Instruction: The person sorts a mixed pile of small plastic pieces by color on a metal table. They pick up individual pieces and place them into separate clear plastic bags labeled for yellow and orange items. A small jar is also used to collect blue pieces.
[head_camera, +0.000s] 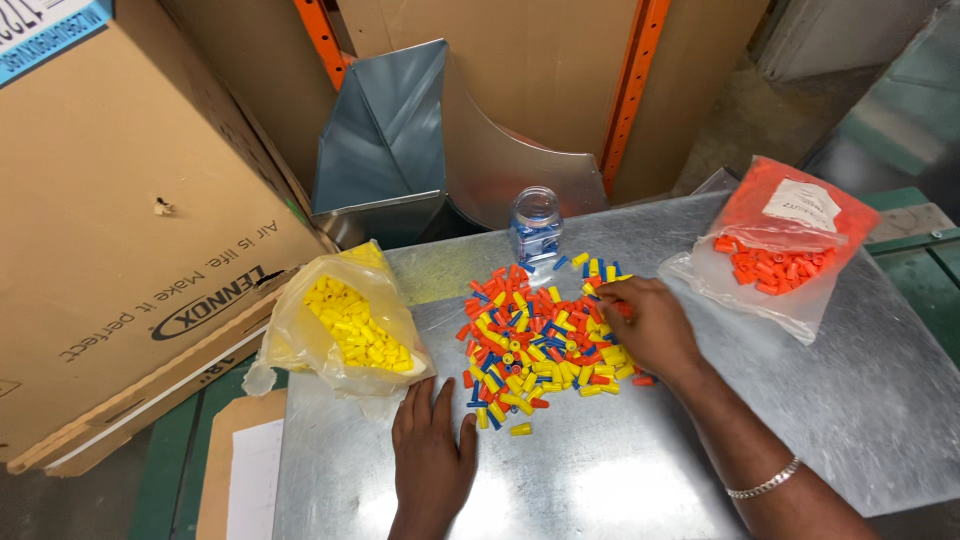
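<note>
Three colours of small wire caps sit before me on the metal counter (620, 470). Starting at its left edge, I see a clear bag of yellow caps (345, 325), its mouth open, resting against a large cardboard box (130, 230). Just beside the bag, near the front edge, my left hand (432, 455) lies flat on the counter, fingers spread and holding nothing. In the middle lies the mixed pile of caps (535, 345), red, yellow and blue, loose on the sheet metal. Behind it, toward the back edge, stands a small clear jar (537, 228) with blue caps inside. My right hand (645, 322) rests on the pile's right side, fingers curled into the caps; I cannot tell whether they grip one. Toward the back right corner lies a bag of orange caps (775, 245).
</note>
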